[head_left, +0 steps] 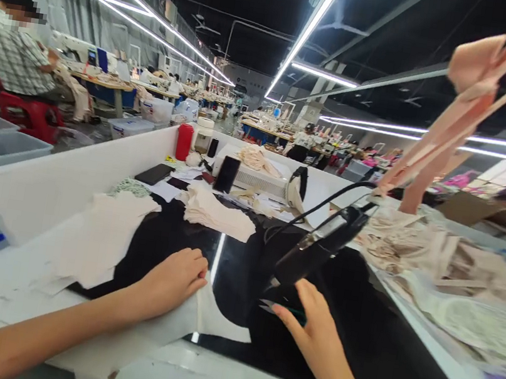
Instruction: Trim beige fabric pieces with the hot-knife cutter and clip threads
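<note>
My left hand (183, 277) is closed on the edge of a white fabric piece (218, 324), which lies over the near edge of the black work surface. My right hand (315, 325) has its thumb and fingers spread, with the fingertips at the lower end of a black handheld tool (315, 249). This tool hangs tilted from a knotted pink strap (472, 89), with a black cable running from it. Pointed metal blades (267, 305) show just beyond my right thumb, and a bit of green shows behind them. Whether my fingers touch the tool or blades is unclear.
Stacked pale fabric pieces (219, 210) lie ahead, more cut pieces (98, 236) at left. A phone (227, 174) leans near a white machine (254, 180) and a red container (184, 142). Pale straps (453, 251) are heaped at right. Another person (17, 47) sits far left.
</note>
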{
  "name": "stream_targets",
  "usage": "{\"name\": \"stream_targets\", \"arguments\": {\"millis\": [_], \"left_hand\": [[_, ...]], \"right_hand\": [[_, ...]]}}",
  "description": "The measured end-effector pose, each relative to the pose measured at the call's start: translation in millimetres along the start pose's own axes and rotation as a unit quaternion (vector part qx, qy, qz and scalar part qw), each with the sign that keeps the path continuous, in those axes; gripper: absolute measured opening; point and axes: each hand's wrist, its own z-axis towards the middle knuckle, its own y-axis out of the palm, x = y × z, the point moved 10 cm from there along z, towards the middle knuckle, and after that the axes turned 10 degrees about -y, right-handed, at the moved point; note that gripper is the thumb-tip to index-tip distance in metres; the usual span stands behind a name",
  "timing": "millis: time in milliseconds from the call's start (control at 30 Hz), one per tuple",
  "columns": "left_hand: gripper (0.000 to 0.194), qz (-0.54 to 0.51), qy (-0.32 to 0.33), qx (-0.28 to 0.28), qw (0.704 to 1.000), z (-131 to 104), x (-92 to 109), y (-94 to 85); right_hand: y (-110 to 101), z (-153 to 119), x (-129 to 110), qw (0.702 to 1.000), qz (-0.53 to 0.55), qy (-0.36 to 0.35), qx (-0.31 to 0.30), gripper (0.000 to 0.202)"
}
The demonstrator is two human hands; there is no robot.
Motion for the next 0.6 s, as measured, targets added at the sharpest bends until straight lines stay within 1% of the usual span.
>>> {"name": "stream_targets", "arguments": {"millis": [67,100,167,267,367,467,533,600], "left_hand": [[0.012,0.007,-0.004,-0.012,1.000,2.1,1.9,2.2],[0.008,0.014,-0.008,-0.005,1.000,3.4,2.1,0.8],[0.009,0.037,-0.019,0.006,0.999,5.8,1.6,-1.3],[0.014,0.068,-0.018,-0.006,0.998,7.3,3.0,1.6],[0.019,0.059,-0.008,-0.028,0.998,6.0,4.2,7.5],[0.024,0.026,-0.005,-0.032,0.999,4.4,3.3,7.4],[0.026,-0.012,-0.015,-0.043,0.999,5.2,0.7,5.4],[0.027,-0.067,-0.029,-0.065,0.995,8.6,-2.1,3.8]], "right_hand": [[2.4,-16.0,11.7,0.996,-0.057,-0.024,-0.069,0.047],[2.1,-21.9,15.6,0.993,-0.074,-0.026,-0.087,0.042],[3.0,-28.1,17.6,0.989,-0.098,-0.020,-0.110,0.038],[6.7,-27.2,10.9,0.986,-0.114,-0.004,-0.121,0.040],[6.7,-25.4,1.3,0.986,-0.111,0.016,-0.120,0.036],[2.0,-30.6,-8.9,0.988,-0.096,0.034,-0.118,0.031],[1.3,-36.4,-19.1,0.988,-0.082,0.045,-0.126,0.030],[4.9,-41.6,-31.2,0.988,-0.010,0.082,-0.128,0.029]]}}
